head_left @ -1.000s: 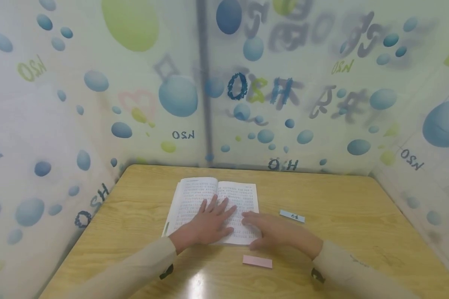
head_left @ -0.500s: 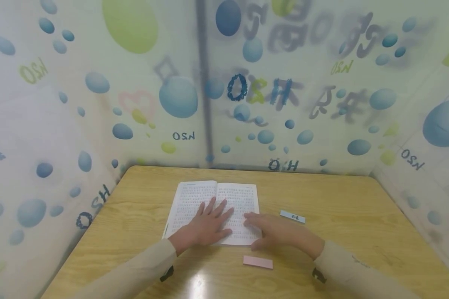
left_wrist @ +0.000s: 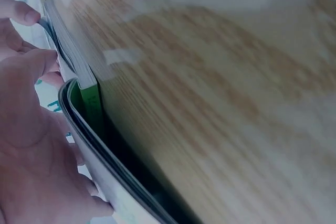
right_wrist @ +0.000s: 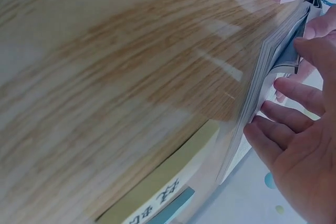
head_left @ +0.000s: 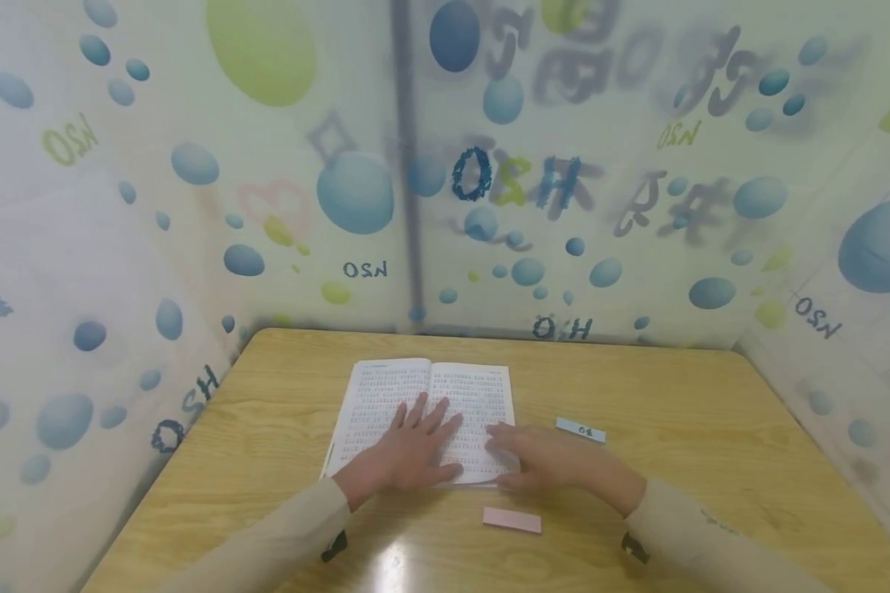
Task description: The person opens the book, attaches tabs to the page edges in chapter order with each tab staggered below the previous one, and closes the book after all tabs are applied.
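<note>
Book (head_left: 374,399): found open on the wooden table (head_left: 267,436), in front of the person; both facing pages are covered with printed text.
Contents: a stack of pages (right_wrist: 258,82) is held in the binding; a green part (left_wrist: 93,108) is shown beside the stack at its lower edge.
Left hand (head_left: 419,449): laid flat across the fold, fingers spread and straight; grip released, the pages only covered.
Right hand (head_left: 545,457): placed at the right page's outer edge, fingers loosely extended; grip released, with the page edge touched by the thumb.
Page corner (right_wrist: 291,56): seen bent up at the right thumb (a pinch cannot be confirmed).
Pink strip (head_left: 512,520): laid near the book's lower edge, apart from it.
Blue strip (head_left: 581,430): laid to the right of the book, just beyond the right hand; marked with dark writing.
</note>
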`<state>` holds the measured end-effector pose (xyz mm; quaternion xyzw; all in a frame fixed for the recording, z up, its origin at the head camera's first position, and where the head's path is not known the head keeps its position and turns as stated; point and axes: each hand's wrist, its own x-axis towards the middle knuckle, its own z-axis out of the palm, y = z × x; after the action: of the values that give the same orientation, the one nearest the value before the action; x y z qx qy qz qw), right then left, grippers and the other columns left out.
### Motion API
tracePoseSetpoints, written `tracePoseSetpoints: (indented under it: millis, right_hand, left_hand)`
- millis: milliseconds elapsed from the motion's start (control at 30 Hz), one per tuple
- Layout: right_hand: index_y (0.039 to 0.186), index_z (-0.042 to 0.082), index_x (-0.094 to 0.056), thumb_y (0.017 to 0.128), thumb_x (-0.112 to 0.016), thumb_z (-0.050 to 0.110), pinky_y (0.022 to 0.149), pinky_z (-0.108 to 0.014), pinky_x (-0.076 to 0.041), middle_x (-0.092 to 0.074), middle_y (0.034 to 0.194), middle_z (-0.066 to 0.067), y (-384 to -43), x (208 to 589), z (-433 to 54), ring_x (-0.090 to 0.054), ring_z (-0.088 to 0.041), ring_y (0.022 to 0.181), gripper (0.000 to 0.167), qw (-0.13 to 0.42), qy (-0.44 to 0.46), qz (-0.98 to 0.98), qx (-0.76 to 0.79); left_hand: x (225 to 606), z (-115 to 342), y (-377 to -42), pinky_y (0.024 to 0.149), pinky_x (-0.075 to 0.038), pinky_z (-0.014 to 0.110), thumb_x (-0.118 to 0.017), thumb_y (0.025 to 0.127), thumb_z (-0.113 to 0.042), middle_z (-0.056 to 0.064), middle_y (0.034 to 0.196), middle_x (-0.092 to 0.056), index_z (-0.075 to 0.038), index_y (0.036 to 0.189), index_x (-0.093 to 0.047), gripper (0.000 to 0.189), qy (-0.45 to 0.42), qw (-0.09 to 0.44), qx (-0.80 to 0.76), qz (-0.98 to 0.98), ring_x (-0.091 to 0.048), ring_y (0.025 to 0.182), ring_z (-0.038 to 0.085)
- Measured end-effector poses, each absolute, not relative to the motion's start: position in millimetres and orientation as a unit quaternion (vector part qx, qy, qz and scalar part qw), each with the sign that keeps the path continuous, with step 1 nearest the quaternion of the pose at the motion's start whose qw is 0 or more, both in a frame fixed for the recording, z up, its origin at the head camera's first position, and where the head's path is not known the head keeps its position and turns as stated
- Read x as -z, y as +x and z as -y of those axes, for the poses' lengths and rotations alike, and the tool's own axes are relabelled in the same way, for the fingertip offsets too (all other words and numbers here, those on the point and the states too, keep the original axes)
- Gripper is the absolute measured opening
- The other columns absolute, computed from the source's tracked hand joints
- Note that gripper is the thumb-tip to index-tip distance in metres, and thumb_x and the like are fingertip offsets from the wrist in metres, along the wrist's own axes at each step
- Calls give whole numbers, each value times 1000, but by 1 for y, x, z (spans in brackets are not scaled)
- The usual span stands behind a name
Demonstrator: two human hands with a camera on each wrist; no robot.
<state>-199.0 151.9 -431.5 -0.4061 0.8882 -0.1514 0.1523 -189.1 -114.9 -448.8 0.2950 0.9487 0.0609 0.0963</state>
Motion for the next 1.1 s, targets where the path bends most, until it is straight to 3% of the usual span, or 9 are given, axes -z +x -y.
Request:
tracePoseSetpoints:
  millis: [233, 433, 667, 900, 1100]
  right_hand:
    - [139, 6, -60, 92, -73, 15, 109, -44, -40, -50, 150, -14, -198, 430, -150, -48, -31, 136, 50, 132, -415, -890, 136]
    - [141, 3, -57, 92, -74, 14, 109, -44, -40, -52, 147, -15, -200, 431, -149, -50, -32, 134, 53, 126, -409, -894, 134]
    - [140, 1, -57, 93, -73, 12, 109, -43, -41, -54, 145, -16, -204, 434, -149, -51, -32, 133, 51, 113, -410, -893, 147]
    - [145, 0, -52, 98, -68, 16, 110, -46, -40, -51, 147, -18, -211, 434, -157, -48, -33, 136, 52, 96, -366, -909, 174]
    - [151, -4, -41, 101, -65, 21, 113, -53, -33, -42, 153, -23, -216, 423, -173, -41, -39, 139, 61, 58, -325, -917, 224]
  left_hand:
    - [448, 112, -184, 116, -7, 65, -45, 96, -71, 16, 167, -12, -16, 162, -28, 88, 296, 108, -55, -947, -2, 150, 46]
    - [444, 109, -180, 115, -4, 65, -51, 91, -75, 17, 167, -10, -15, 163, -26, 97, 296, 115, -59, -946, 0, 149, 46]
    - [445, 108, -181, 115, -5, 66, -51, 93, -73, 16, 167, -10, -15, 163, -24, 95, 296, 112, -60, -947, 0, 149, 47]
    - [444, 108, -183, 115, -7, 66, -49, 100, -59, 16, 167, -13, -11, 164, -17, 86, 296, 118, -95, -943, -2, 148, 49]
    - [441, 115, -189, 114, -13, 67, -57, 98, -44, 20, 166, -15, -7, 163, -13, 88, 299, 109, -130, -939, -7, 146, 54]
